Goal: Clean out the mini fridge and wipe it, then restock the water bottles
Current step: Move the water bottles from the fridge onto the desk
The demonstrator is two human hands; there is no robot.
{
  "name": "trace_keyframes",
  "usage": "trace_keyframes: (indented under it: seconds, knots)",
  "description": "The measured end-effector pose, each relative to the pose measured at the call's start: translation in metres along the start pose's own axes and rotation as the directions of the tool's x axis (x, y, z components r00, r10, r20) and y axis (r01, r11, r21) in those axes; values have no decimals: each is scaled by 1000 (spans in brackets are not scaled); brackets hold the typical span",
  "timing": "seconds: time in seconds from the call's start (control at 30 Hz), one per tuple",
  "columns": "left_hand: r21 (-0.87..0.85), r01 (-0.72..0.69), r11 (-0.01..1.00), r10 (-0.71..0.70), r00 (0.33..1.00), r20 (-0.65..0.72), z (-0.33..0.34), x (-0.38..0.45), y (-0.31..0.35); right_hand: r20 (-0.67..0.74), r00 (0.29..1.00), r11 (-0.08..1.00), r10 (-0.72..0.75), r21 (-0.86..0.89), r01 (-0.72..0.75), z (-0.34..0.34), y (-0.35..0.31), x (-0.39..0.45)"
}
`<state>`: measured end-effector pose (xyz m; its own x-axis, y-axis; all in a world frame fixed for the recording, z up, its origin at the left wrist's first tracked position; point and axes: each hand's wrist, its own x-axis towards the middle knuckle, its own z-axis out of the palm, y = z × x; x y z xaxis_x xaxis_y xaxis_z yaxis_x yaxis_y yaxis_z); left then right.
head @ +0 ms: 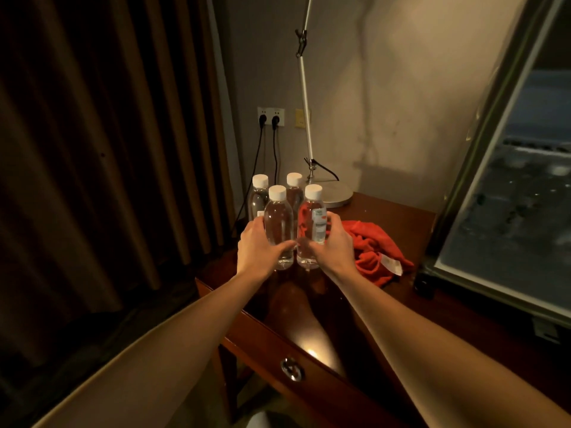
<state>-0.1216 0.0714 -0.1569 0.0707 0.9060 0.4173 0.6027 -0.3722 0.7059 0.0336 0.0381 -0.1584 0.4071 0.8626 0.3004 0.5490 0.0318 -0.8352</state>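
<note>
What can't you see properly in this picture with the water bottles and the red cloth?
- Two back clear plastic water bottles with white caps, head view: mostly hidden behind the two front bottles.
- Front right bottle's label: print too small and blurred, partly under the right hand.
- Glass-fronted mini fridge: cut off by the right edge; inside blurred by glare.
- White tag on the crumpled red cloth: too small to read.

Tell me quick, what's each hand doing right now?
Left hand: gripping the front left water bottle.
Right hand: gripping the front right water bottle.
</note>
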Motion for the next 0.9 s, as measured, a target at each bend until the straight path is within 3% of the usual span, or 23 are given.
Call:
trace_keyframes:
  seconds: [0.2,0.43,0.7,0.9]
  knots:
    - [143,64,988,-79,992,99,-17,-22,4,-24,1000,990,-12,-139,8,-38,2,-23]
    - [195,-176,965,132,967,217,-9,-62,55,-38,999,962,-21,-274,10,-104,9,-66]
    - [131,-429,894,356,857,373,44,-93,155,-43,989,811,139,-568,-139,-224,45,-98]
    - [128,-626,769,498,713,493,102,-101,219,-158,960,707,230,-651,-277,-310,74,-101]
